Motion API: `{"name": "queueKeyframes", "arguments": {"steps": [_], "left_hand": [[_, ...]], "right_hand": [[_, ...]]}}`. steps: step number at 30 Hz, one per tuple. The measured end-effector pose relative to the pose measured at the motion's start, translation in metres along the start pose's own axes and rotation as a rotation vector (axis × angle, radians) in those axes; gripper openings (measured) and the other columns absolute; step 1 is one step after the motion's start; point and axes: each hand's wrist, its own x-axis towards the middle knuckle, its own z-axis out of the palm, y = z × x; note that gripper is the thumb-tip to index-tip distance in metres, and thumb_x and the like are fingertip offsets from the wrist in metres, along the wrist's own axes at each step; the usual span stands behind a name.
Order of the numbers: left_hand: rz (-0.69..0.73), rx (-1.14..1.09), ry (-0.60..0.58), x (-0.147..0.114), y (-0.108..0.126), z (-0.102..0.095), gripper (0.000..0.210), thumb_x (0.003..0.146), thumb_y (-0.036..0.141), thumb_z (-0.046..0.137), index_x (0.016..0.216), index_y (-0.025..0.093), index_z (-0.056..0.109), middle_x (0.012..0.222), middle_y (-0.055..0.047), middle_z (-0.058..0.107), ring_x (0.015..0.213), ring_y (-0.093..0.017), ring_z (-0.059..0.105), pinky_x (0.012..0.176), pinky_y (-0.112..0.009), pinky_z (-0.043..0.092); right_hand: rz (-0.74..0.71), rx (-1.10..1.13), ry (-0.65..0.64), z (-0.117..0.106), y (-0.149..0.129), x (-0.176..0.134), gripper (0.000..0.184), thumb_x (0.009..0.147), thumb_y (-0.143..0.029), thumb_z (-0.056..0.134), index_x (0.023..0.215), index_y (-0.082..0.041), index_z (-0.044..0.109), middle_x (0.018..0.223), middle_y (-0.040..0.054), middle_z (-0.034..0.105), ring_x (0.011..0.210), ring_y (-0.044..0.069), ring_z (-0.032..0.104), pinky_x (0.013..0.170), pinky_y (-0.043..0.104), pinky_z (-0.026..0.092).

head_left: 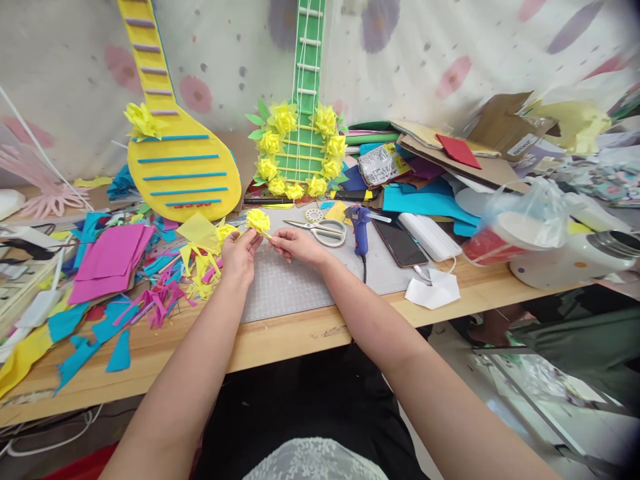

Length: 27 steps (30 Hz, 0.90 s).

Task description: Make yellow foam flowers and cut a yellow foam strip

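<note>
Over the grey cutting mat (pixel 280 293), a yellow paper flower (pixel 259 220) is held up between my two hands. My left hand (pixel 240 253) has its fingers closed around the flower's underside. From the other side, my right hand (pixel 296 245) pinches a small yellow end at the flower's lower edge; the fingers partly hide it. Just beyond my right hand lie scissors (pixel 327 232) with pale handles. A blue glue gun (pixel 360 230) stands to their right. Yellow paper scraps (pixel 200 263) lie left of my left hand.
A yellow paper guitar (pixel 185 193) and a green one (pixel 307 150) ringed with yellow flowers lean at the back. Magenta sheets (pixel 107 260) and blue scraps (pixel 120 350) cover the left. A phone (pixel 400 241), white power bank (pixel 430 237), bagged cup (pixel 505 233) and white bottle (pixel 560 260) stand right.
</note>
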Motion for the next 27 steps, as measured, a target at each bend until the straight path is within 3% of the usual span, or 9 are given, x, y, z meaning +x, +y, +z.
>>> {"name": "queueKeyframes", "arguments": {"steps": [7, 14, 27], "left_hand": [[0.047, 0.029, 0.04, -0.002, 0.0006, 0.0025, 0.036, 0.067, -0.001, 0.058, 0.073, 0.021, 0.031, 0.059, 0.004, 0.061, 0.057, -0.01, 0.063, 0.075, -0.028, 0.052], [0.071, 0.032, 0.026, 0.0026, -0.0012, -0.0019, 0.042, 0.064, -0.003, 0.061, 0.077, 0.021, 0.03, 0.062, 0.004, 0.062, 0.058, -0.01, 0.064, 0.076, -0.03, 0.053], [0.003, 0.045, 0.071, 0.0001, -0.0027, -0.0022, 0.037, 0.065, -0.001, 0.067, 0.079, 0.019, 0.038, 0.065, 0.002, 0.062, 0.059, -0.01, 0.063, 0.072, -0.027, 0.053]], "right_hand": [[0.029, 0.041, -0.054, 0.0038, 0.0052, 0.0023, 0.018, 0.086, -0.028, 0.049, 0.076, -0.014, 0.053, 0.055, -0.0061, 0.05, 0.04, 0.003, 0.039, 0.04, 0.016, 0.038], [0.0, 0.007, 0.029, 0.0073, 0.0073, 0.0045, 0.016, 0.083, -0.026, 0.053, 0.08, -0.019, 0.039, 0.058, -0.0077, 0.06, 0.036, 0.004, 0.042, 0.036, 0.015, 0.035], [0.033, 0.012, -0.031, 0.0089, 0.0057, 0.0033, 0.02, 0.083, -0.025, 0.052, 0.076, -0.02, 0.034, 0.05, -0.0103, 0.056, 0.034, 0.003, 0.038, 0.035, 0.014, 0.034]]}}
